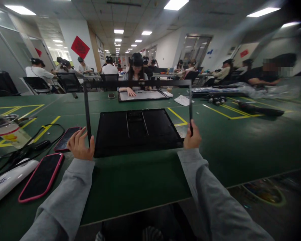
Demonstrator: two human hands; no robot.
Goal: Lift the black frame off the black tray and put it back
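Both hands, left hand (pixel 79 144) and right hand (pixel 192 136), pinch the thin black frame (pixel 137 84) by its side rails, keeping it upright over the black panel (pixel 136 131) on the worktop (pixel 240 144)

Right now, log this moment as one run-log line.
left hand: holds thin black frame by its left side | right hand: holds its right side | frame: raised over black panel | panel: flat on green table

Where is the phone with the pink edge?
The flat black phone with a pink rim lies on the green table, low on the left, between the white power bank and the left hand.
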